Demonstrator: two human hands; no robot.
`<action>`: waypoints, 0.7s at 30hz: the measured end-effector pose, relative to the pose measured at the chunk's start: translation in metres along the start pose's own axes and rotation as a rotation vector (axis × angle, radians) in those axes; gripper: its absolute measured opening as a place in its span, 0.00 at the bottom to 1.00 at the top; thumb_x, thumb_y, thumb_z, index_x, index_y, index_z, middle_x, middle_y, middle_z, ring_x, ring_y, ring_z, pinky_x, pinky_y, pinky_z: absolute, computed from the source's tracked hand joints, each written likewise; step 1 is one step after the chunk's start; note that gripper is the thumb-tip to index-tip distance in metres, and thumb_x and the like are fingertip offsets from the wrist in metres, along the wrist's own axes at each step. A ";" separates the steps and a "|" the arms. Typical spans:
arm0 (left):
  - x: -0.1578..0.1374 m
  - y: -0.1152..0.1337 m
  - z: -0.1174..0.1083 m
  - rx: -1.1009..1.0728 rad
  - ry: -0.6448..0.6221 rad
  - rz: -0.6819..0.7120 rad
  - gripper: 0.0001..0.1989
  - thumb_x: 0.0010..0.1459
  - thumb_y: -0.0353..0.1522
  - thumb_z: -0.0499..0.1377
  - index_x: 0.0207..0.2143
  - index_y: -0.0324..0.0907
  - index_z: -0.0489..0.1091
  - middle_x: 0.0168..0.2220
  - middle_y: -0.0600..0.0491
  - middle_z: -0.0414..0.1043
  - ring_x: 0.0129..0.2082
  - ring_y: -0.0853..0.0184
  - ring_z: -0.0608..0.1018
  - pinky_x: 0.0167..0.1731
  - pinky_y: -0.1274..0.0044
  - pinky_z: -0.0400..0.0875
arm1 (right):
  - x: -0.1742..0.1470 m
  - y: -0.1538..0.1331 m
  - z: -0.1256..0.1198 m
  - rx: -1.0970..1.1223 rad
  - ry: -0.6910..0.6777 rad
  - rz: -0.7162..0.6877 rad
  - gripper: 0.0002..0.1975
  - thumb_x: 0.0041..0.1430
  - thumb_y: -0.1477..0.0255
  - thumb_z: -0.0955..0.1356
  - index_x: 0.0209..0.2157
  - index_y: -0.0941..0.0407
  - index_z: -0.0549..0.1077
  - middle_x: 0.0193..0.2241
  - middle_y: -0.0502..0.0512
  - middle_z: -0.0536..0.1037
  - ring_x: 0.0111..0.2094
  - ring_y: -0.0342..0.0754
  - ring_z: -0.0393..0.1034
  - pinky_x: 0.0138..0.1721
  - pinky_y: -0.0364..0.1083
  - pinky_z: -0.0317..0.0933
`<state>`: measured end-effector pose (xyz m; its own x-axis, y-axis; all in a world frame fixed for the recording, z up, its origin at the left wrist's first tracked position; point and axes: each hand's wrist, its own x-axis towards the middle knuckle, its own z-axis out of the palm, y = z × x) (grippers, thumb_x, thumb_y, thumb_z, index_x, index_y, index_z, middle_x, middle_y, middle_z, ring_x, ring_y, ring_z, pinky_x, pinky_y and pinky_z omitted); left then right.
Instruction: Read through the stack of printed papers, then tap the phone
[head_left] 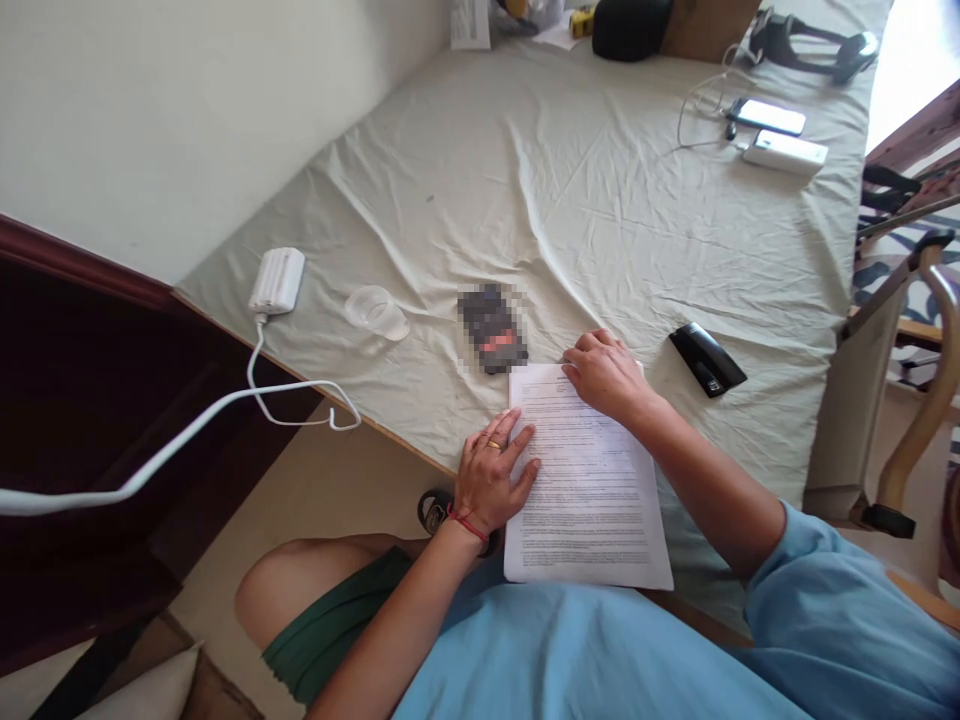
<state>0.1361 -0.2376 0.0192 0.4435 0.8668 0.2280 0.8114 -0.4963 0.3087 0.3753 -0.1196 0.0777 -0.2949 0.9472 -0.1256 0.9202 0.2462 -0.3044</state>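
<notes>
A stack of printed papers (577,500) lies at the table's front edge, close against the blue shirt. My left hand (491,475) rests along the left edge of the stack, fingers spread and partly over the top sheet. A ring and a red wrist string show on it. At the far edge, near the top right corner, my right hand (600,372) has its fingers curled over the stack. Just beyond the papers lies a dark, pixelated object (491,330) with a reddish patch. A glossy black oblong object (707,358), like a stapler, sits to the right.
A clear plastic cup (376,312) and a white power strip (277,280) with a cord (187,440) are at the left. Two devices with cables (784,150) lie far right. A chair (900,400) stands beyond the right table edge. A wrinkled cloth (600,220) covers the table.
</notes>
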 end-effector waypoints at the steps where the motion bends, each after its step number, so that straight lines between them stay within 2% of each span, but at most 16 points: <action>1: 0.000 0.000 0.000 0.004 0.003 -0.001 0.20 0.71 0.40 0.58 0.62 0.45 0.74 0.70 0.41 0.70 0.68 0.50 0.74 0.58 0.59 0.68 | 0.001 -0.001 0.002 0.002 0.003 0.002 0.15 0.75 0.68 0.64 0.42 0.54 0.83 0.48 0.64 0.81 0.60 0.64 0.65 0.58 0.61 0.62; 5: 0.000 0.000 0.000 0.007 0.009 -0.001 0.20 0.72 0.41 0.57 0.62 0.46 0.74 0.69 0.42 0.71 0.68 0.51 0.74 0.58 0.59 0.69 | 0.001 -0.001 0.009 0.017 0.047 -0.009 0.16 0.75 0.69 0.64 0.37 0.52 0.82 0.43 0.62 0.82 0.57 0.61 0.67 0.56 0.58 0.62; 10: -0.001 0.000 0.001 -0.004 0.021 -0.006 0.20 0.72 0.40 0.57 0.61 0.45 0.75 0.69 0.42 0.71 0.68 0.50 0.74 0.59 0.59 0.69 | 0.003 -0.002 0.017 0.030 0.085 -0.020 0.16 0.75 0.71 0.64 0.36 0.52 0.82 0.42 0.61 0.82 0.55 0.59 0.67 0.54 0.57 0.62; 21: 0.001 0.002 0.002 0.015 0.036 -0.030 0.20 0.72 0.37 0.57 0.62 0.44 0.74 0.68 0.43 0.72 0.68 0.51 0.74 0.58 0.60 0.70 | -0.003 -0.003 0.023 0.091 0.150 -0.031 0.12 0.73 0.72 0.66 0.43 0.50 0.83 0.46 0.59 0.83 0.55 0.59 0.67 0.55 0.58 0.64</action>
<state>0.1383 -0.2378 0.0181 0.4049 0.8789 0.2521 0.8300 -0.4690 0.3019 0.3678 -0.1274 0.0575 -0.2752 0.9611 0.0255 0.8820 0.2629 -0.3912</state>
